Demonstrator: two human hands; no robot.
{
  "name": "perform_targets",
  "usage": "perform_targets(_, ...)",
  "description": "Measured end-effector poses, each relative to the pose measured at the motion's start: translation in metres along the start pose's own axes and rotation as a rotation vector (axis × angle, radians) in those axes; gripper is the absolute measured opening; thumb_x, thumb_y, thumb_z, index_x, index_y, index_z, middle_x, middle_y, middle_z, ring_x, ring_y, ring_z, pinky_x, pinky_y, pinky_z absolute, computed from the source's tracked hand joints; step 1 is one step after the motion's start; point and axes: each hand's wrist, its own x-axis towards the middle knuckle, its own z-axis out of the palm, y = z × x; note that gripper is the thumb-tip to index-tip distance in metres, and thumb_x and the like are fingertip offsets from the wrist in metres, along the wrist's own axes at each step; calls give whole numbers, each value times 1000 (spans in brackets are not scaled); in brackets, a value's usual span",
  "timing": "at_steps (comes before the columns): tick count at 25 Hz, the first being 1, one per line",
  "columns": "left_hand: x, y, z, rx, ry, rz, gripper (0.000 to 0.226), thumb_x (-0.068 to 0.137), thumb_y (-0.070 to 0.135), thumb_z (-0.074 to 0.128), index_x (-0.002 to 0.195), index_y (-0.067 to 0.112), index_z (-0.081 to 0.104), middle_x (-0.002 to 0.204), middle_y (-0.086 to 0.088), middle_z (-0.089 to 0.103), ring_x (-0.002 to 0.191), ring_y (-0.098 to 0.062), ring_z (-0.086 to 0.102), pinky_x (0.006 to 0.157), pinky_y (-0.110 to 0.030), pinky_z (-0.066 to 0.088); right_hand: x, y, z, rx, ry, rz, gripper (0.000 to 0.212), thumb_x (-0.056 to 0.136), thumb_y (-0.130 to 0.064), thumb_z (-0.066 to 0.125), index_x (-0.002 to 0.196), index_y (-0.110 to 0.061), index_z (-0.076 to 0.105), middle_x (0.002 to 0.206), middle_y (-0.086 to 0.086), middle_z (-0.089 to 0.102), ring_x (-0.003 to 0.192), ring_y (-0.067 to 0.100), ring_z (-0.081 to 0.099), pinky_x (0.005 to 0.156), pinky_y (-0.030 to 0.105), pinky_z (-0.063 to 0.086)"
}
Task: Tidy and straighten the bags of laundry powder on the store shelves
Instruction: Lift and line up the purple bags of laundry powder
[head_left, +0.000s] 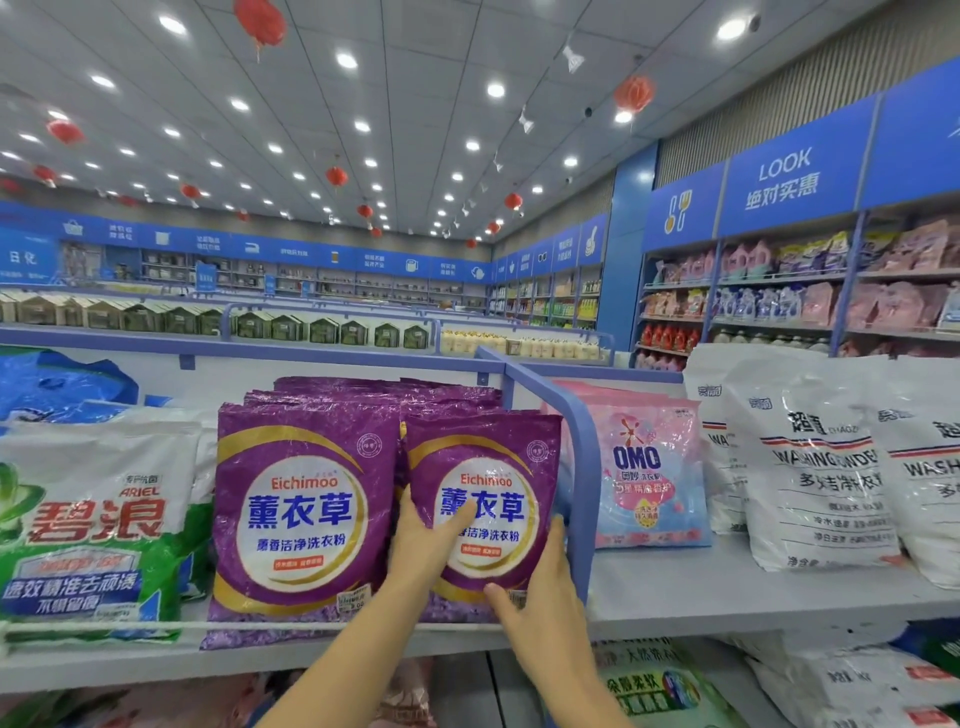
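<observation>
Starting at the lower left of the frame, a green-and-white Ariel bag (88, 525) leans on the thin white rail (104, 626) along the front of the shelf (701, 587). It faces outward, so "ARIEL" and the large red Chinese characters read from the aisle.

In the lower middle, two purple bags stand side by side in front of stacked rows of the same stock. The left purple bag (301, 514) is upright against the rail with its label out: "Eichimoo" in orange, 薰衣草 in blue below, and a price sticker too blurred to read. The right purple bag (498, 462), the one being handled, appears set a little further back, close against the blue divider (579, 441).

The left hand (423, 543) holds its left edge with the thumb laid across the printed circle; the other fingers are hidden behind the bag. The right hand (543, 597) grasps the lower right corner, thumb on the front and fingers curled round the edge beside the divider. Held at both sides like this, the bag can probably be squared up and brought level with its neighbour.

Right of the divider, a pink bag (649, 478) reads "OMO". Further right, white bags (815, 467) show "WASHING POWDER" across creases. In the upper right, a blue sign (784, 179) says "LOOK".
</observation>
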Motion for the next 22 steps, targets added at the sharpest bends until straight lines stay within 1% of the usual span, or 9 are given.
perform_targets(4, 8, -6, 2, 27, 81, 13, 118, 41, 60, 85, 141, 25, 33, 132, 4, 53, 119, -22, 54, 98, -49, 46, 0, -5, 12, 56, 66, 40, 88, 85, -49, 56, 149, -24, 1, 154, 3, 19, 140, 18, 24, 112, 37, 32)
perform_targets(7, 8, -6, -1, 33, 22, 35, 96, 41, 57, 83, 124, 17, 54, 116, 1, 65, 102, -16, 64, 88, -40, 53, -3, -23, 18, 3, 162, 42, 77, 92, -47, 42, 148, -22, -5, 158, 0, -2, 145, 18, 0, 116, 30, 10)
perform_targets(8, 7, -6, -1, 26, 8, 36, 86, 44, 53, 82, 118, 17, 58, 109, 0, 68, 96, -15, 66, 84, -36, 55, -8, -29, 16, 70, 202, -13, 73, 92, -46, 41, 147, -25, -3, 158, -1, 0, 145, 15, 0, 116, 28, 10)
perform_targets(9, 7, -7, -2, 18, 6, 36, 79, 48, 49, 82, 116, 17, 58, 107, 0, 69, 94, -15, 66, 83, -35, 55, -14, -35, 10, 193, 246, -46, 71, 90, -45, 42, 146, -29, 1, 157, -3, 10, 144, 13, 8, 116, 28, 18)
perform_targets(11, 9, -10, -1, 5, 18, 30, 78, 52, 48, 82, 119, 18, 55, 108, 1, 68, 96, -17, 65, 86, -39, 54, -16, -37, -15, 456, 414, -69, 62, 87, -44, 43, 144, -33, 23, 142, -9, 31, 133, 6, 32, 102, 33, 42)
perform_targets(14, 8, -13, 1, 10, 54, 42, 86, 52, 52, 81, 126, 22, 50, 114, 2, 65, 103, -19, 62, 91, -46, 52, 14, -9, -58, 533, 561, 72, 36, 98, -23, 41, 134, -21, 41, 128, -5, 43, 122, 13, 43, 92, 28, 36)
perform_targets(17, 6, -17, 1, 18, 90, 77, 79, 61, 48, 80, 128, 23, 47, 116, 2, 63, 105, -20, 61, 92, -47, 51, 55, 16, -76, 632, 233, 287, 43, 99, -35, 35, 138, -17, 40, 139, 1, 43, 129, 23, 41, 103, 34, 33)
perform_targets(19, 6, -19, 1, 27, 97, 111, 74, 64, 46, 79, 127, 21, 49, 115, 2, 64, 104, -19, 61, 92, -45, 51, 69, 23, -72, 621, -34, 296, 48, 95, -50, 31, 136, -27, 42, 144, -1, 42, 127, 19, 45, 110, 41, 32)
perform_targets(22, 3, -21, 5, 58, 161, 151, 59, 71, 37, 77, 122, 19, 52, 108, 2, 63, 98, -18, 60, 87, -36, 50, 82, 16, -65, 707, -325, 298, 26, 100, -33, 26, 101, -35, 53, 111, -10, 60, 98, 6, 56, 89, 26, 47)
